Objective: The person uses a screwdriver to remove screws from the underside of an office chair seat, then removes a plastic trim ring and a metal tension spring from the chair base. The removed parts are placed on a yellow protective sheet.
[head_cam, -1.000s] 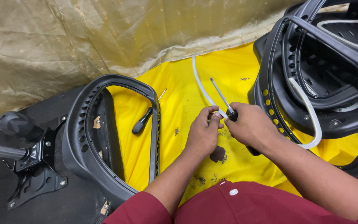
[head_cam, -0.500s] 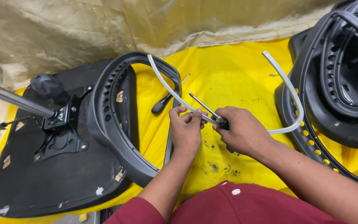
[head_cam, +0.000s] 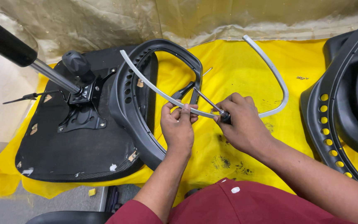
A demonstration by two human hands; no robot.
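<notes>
My left hand (head_cam: 179, 126) pinches a long grey curved plastic strip (head_cam: 158, 90) near its middle. The strip loops to the right and back over the yellow cloth (head_cam: 233, 70). A screwdriver (head_cam: 210, 104) with a black handle is gripped in my right hand (head_cam: 243, 124), its metal shaft pointing up-left across the strip. Both hands hover just right of a black chair armrest loop (head_cam: 146, 54).
An upturned black chair seat (head_cam: 71, 149) with a metal mechanism and gas cylinder (head_cam: 30, 62) lies at left. Another black perforated chair shell (head_cam: 344, 108) fills the right edge. A beige plastic sheet (head_cam: 146, 16) hangs behind. A second black-handled tool (head_cam: 185, 91) lies under the strip.
The view has shifted left, so the seat now shows more and the right shell less. The grey strip has been pulled further out and swung left over the armrest loop.
</notes>
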